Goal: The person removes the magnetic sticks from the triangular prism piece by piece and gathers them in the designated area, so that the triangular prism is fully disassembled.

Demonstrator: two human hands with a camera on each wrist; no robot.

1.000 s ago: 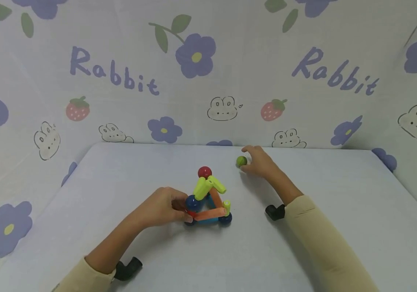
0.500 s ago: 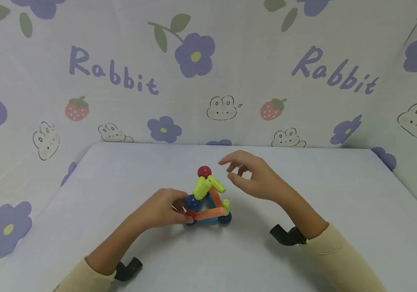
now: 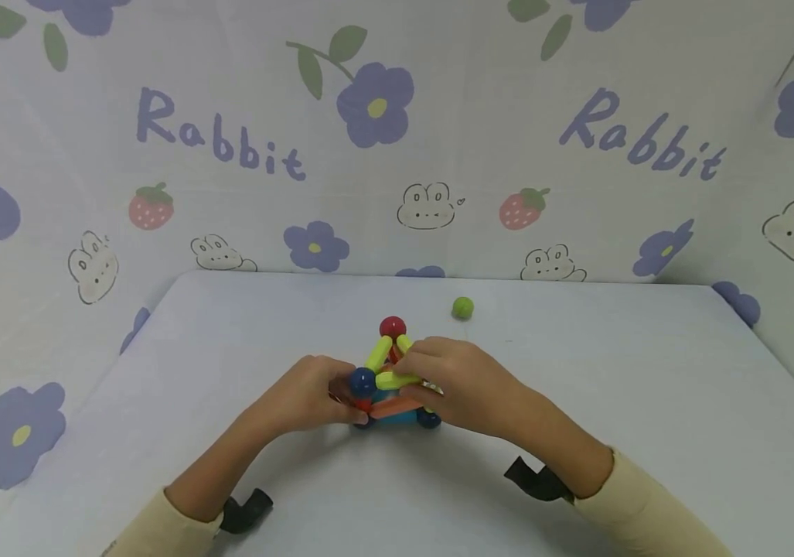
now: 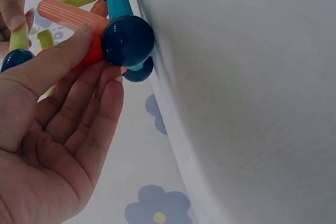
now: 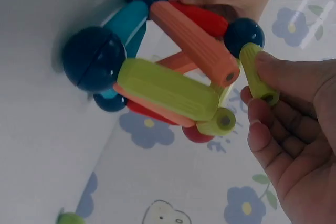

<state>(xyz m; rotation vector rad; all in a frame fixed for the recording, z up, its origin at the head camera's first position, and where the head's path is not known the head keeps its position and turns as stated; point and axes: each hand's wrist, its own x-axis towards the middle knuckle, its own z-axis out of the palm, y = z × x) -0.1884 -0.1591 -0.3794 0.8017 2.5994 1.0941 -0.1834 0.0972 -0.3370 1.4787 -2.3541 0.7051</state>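
A magnetic rod-and-ball frame stands on the table, with blue balls at its base and a red ball (image 3: 393, 328) on top. My left hand (image 3: 309, 394) grips its left corner, thumb and fingers on the red rod (image 4: 93, 53) beside a lower blue ball (image 4: 128, 41). From the right, my right hand (image 3: 473, 387) pinches a yellow-green magnetic rod (image 5: 253, 72) between thumb and fingers; its far end meets the upper blue ball (image 5: 244, 34). An orange rod (image 5: 194, 40) slants up with a bare end. Another yellow-green rod (image 5: 165, 87) rises from the right base ball (image 5: 94, 59).
A green ball (image 3: 462, 308) lies on the white table (image 3: 285, 495) behind the frame, near the back edge. A printed cloth (image 3: 230, 209) hangs behind the table. A black wrist mount (image 3: 539, 480) sticks out under the right forearm.
The right hand has come away from the green ball, leaving it behind, and has moved to the frame. It now pinches a yellow-green rod, which has swung lower. The left hand keeps its grip.
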